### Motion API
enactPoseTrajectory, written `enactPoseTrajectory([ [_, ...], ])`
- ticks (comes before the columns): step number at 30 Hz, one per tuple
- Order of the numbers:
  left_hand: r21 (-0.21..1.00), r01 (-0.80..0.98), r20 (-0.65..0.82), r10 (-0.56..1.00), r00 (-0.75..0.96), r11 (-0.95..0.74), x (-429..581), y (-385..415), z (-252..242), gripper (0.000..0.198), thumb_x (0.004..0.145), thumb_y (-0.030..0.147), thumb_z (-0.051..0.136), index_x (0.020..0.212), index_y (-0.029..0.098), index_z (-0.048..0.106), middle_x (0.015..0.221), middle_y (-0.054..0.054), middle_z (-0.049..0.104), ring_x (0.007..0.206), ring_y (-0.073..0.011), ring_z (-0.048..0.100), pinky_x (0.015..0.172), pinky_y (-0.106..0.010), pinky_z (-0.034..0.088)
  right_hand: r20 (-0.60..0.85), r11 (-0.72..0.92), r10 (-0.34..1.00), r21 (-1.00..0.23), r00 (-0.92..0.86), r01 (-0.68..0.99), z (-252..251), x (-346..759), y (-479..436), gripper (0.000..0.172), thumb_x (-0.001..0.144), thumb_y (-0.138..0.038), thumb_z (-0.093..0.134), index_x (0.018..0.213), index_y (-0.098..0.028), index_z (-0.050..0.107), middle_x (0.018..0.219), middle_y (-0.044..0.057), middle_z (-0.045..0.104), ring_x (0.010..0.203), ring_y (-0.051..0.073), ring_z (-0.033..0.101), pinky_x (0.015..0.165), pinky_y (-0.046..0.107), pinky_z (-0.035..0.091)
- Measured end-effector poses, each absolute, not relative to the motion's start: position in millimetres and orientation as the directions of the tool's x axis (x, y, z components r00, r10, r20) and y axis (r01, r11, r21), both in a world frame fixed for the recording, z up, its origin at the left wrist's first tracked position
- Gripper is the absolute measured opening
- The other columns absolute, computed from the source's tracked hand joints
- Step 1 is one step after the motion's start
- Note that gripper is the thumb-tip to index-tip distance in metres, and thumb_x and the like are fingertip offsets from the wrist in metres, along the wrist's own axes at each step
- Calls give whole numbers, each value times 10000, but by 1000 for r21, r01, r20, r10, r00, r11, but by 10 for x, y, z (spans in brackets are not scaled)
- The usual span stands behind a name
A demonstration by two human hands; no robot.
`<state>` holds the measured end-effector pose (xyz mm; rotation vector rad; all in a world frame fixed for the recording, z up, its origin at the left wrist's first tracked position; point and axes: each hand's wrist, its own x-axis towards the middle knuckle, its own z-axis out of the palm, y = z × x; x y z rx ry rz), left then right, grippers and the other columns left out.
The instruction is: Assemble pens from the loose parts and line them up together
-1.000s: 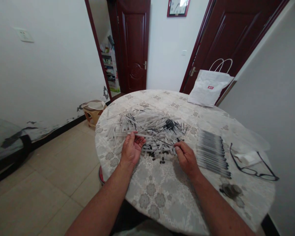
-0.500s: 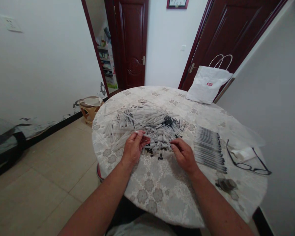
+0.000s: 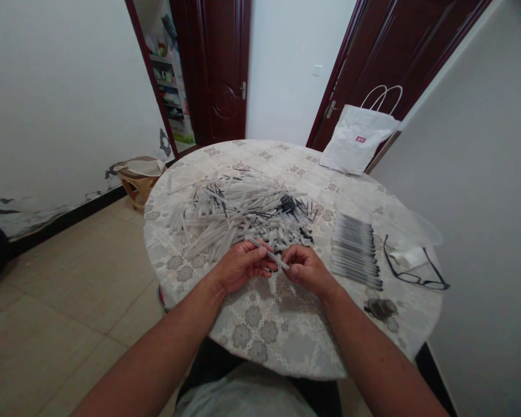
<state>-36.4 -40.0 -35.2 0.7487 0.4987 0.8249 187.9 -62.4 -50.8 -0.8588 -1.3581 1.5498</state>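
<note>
A slim translucent plastic pen tube (image 3: 276, 257) slants down to the right between my hands. My left hand (image 3: 242, 265) grips it between thumb and fingers, palm partly turned up. My right hand (image 3: 307, 269) is closed at the tube's lower end, its thumb and forefinger pinched there; any small part between these fingertips is hidden. Just beyond both hands spreads a large heap of loose pen tubes (image 3: 217, 223), mixed with thin black rods (image 3: 260, 215) and a dark cluster of small parts (image 3: 287, 202). Small black plugs (image 3: 306, 234) lie at its right edge.
Right of my right hand lies a row of dark-ended pens (image 3: 356, 249). Beyond it are black-framed glasses (image 3: 410, 279), a white roll (image 3: 408, 258) and a small dark pile (image 3: 381, 308). A white paper bag (image 3: 358, 142) stands at the back right of the round table (image 3: 260, 341).
Both hands have come closer together and nearer to me, away from the heap. The tube now slants more steeply, with my right fingers at its lower end. The camera view has shifted.
</note>
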Motion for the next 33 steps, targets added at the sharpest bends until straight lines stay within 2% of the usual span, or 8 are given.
enactPoseTrajectory([
  [3,718,-555,-112,856,505,421,-366,-369,-351,215,841,256,778,983,116,696,842,-125,769,757,-233,769,632,-289,626,76,54,964,-994,-253,-91,-496,1926,-584,417,831,-628,674,907,-220,639,629,-33,548,481,111,410,472,235,305],
  [5,679,-632,-126,907,402,374,-384,-332,-343,199,862,251,755,996,123,684,848,-106,770,765,-224,770,639,-290,632,157,181,978,-966,-137,183,-472,1957,-553,325,903,-538,627,914,-214,652,672,-11,583,548,134,482,528,253,369],
  [8,634,-705,-162,946,281,318,-413,-279,-329,156,895,238,710,995,126,668,870,-95,774,770,-208,768,637,-283,634,341,375,923,-702,-176,605,-425,1961,-540,176,938,-344,610,980,-197,695,861,50,667,770,180,597,729,300,456],
  [10,611,-732,-172,953,250,302,-422,-258,-321,127,917,229,676,993,129,660,867,-94,775,775,-207,768,631,-282,634,358,458,884,-536,-301,709,-405,1930,-561,187,957,-262,559,1060,-193,699,951,73,672,864,195,616,809,313,462],
  [15,581,-757,-166,954,248,298,-425,-252,-320,117,937,244,638,992,140,637,890,-102,780,791,-221,773,646,-299,636,250,484,874,-353,-417,801,-405,1857,-623,244,972,-203,516,1149,-212,684,1032,80,647,918,195,628,813,291,471],
  [24,599,-765,-120,971,205,235,-416,-228,-378,179,891,244,711,997,160,594,952,-93,773,836,-218,770,690,-309,636,200,597,799,-377,-567,708,-307,1838,-696,169,949,-276,602,1081,-199,675,971,59,643,868,183,613,769,280,448],
  [29,646,-732,-104,974,199,218,-399,-246,-370,264,831,182,775,1016,168,586,966,-63,761,841,-187,759,712,-295,636,110,577,815,-242,-569,780,-321,1650,-728,166,990,-284,551,1025,-209,694,953,67,637,796,173,597,674,270,414],
  [33,677,-696,-121,970,212,237,-392,-264,-358,288,831,224,789,1027,160,589,957,-69,759,830,-186,760,708,-285,634,176,516,855,-396,-489,760,-396,1623,-697,152,986,-267,548,976,-201,685,929,63,657,794,172,601,694,275,430],
])
